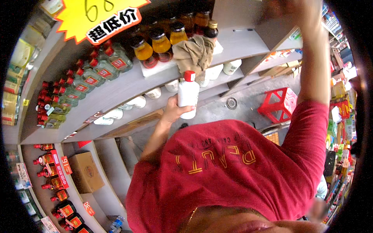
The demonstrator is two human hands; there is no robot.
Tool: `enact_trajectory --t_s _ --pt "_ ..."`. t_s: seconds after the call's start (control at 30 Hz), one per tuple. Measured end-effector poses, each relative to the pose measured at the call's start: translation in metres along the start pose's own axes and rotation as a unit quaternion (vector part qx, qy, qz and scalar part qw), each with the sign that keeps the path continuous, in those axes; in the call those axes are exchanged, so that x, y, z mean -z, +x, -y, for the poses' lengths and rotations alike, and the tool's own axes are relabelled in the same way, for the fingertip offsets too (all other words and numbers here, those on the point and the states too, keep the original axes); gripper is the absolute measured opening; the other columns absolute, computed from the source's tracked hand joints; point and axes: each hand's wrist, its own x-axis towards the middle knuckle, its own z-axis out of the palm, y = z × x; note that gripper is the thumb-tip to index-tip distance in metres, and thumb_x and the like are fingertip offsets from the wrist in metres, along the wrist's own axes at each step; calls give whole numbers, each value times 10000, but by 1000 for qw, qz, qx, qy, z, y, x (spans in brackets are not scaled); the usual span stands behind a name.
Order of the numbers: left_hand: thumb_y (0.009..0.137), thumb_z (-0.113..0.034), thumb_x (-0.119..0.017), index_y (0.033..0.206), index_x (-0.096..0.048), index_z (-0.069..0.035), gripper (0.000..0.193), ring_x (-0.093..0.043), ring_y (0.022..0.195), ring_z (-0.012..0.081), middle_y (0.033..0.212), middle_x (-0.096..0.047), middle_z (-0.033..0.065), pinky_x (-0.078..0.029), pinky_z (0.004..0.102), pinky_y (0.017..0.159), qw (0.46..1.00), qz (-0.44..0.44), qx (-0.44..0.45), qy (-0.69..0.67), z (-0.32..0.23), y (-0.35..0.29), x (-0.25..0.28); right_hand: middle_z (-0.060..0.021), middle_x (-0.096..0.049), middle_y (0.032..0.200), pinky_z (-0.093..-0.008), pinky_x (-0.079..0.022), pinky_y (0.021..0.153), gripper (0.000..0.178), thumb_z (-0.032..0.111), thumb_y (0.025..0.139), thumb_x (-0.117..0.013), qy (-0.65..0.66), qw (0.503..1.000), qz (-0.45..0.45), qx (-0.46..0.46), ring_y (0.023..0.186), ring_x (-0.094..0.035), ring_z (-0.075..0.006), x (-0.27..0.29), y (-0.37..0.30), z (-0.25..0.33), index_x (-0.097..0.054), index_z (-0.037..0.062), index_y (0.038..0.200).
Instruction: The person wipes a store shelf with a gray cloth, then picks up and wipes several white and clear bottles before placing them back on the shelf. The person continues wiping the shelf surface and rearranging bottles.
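Observation:
My left hand [172, 111] is closed around a white bottle with a red cap [188, 95], held upright in front of the shelves. Behind and just above its cap, a crumpled brown cloth [194, 53] hangs over the shelf edge. Beside the cloth are several glass jars of amber liquid [160, 42] with dark lids, and a small dark bottle [211, 30]. High at the upper right, my right hand [286, 11] is raised near the shelf unit; it is blurred and dark, so its fingers cannot be made out.
Red-capped clear bottles [93, 75] line the left shelf, below a yellow starburst sign [100, 18]. White containers [171, 86] stand on the lower shelf. A red plastic stool [279, 104] is on the floor. A cardboard box [86, 171] sits lower left; another person [319, 207] is lower right.

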Motion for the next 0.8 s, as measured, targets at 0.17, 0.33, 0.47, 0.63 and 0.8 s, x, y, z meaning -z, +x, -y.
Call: enact_trajectory --t_s 0.17,0.33,0.47,0.63,0.8 --pt "655 -105 -771 1124 -548 19 534 -621 867 168 989 -640 94 -507 330 786 999 -15 -31 41 8 -1 4 -146 -561 838 -384 -498 610 304 188 641 -621 207 974 89 18 762 -554 -272 -70 -84 127 -568 -18 859" --pt "664 -111 -771 1098 -544 46 514 -630 857 186 966 -645 108 -516 342 772 999 -30 -31 8 -7 -32 4 -159 -533 846 -387 -457 689 288 119 651 -579 239 967 42 -73 800 -523 -301 -136 -114 160 -534 -39 887" --pt "666 -89 -764 1078 -555 48 483 -628 847 190 960 -644 113 -512 333 763 995 -86 -44 8 -1 -55 18 -139 -507 787 -378 -459 671 243 47 620 -589 375 919 64 -103 767 -523 -302 -114 -104 146 -505 -7 842" --pt "660 -76 -761 1055 -578 34 449 -627 844 177 965 -645 99 -508 328 765 989 -145 -35 8 -1 -78 44 -133 -510 785 -386 -469 684 288 42 603 -598 497 865 -2 -66 781 -546 -320 -9 -31 75 -504 17 874" --pt "646 -78 -763 1063 -564 34 475 -626 849 173 958 -643 88 -507 333 765 982 -174 -79 4 -24 -88 62 -143 -621 816 -363 -499 689 364 72 627 -618 309 942 -116 -66 745 -618 -251 36 77 -10 -553 15 981"
